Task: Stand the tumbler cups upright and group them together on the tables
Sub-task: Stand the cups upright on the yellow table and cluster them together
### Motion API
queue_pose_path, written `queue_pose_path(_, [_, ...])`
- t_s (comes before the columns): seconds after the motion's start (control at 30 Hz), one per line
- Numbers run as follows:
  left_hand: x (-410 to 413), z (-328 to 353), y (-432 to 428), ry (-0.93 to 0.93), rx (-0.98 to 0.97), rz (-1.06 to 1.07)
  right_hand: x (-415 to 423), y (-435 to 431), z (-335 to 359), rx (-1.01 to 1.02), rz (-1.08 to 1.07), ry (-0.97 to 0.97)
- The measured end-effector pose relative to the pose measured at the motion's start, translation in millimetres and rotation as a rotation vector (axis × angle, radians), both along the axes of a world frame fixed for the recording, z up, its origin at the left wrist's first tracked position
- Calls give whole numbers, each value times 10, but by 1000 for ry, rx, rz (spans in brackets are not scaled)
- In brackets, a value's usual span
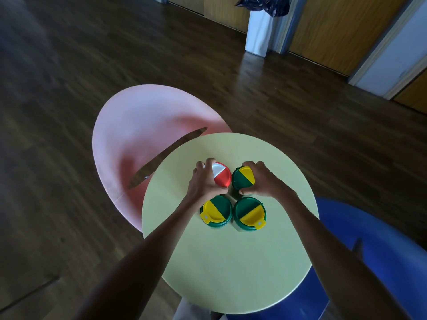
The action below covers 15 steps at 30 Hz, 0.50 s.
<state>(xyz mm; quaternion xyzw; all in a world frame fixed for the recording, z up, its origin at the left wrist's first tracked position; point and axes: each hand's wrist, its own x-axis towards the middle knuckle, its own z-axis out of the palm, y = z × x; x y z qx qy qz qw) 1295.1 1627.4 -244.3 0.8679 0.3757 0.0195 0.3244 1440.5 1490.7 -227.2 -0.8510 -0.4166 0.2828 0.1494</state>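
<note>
Several tumbler cups stand upright in a tight cluster on the round pale green table (231,262). My left hand (204,181) grips the red-and-white lidded tumbler (222,175) at the back left. My right hand (263,180) grips the back right tumbler with a green-and-yellow lid (241,179). Two more green-and-yellow lidded tumblers stand at the front, one on the left (216,211) and one on the right (249,213), untouched. The cups' bodies are hidden under their lids.
A round pink table (138,125) sits lower, to the left and behind the green one. A round blue table (369,250) lies to the right. Dark wooden floor surrounds them. A white bin with a dark bag (261,26) stands by wooden doors at the back.
</note>
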Motion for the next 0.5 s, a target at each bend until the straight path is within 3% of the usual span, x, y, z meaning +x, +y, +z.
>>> queue_pose_path(0.5, [-73,-47,-4,-18,-61,-69,-43,-75,2,-15,-33,83])
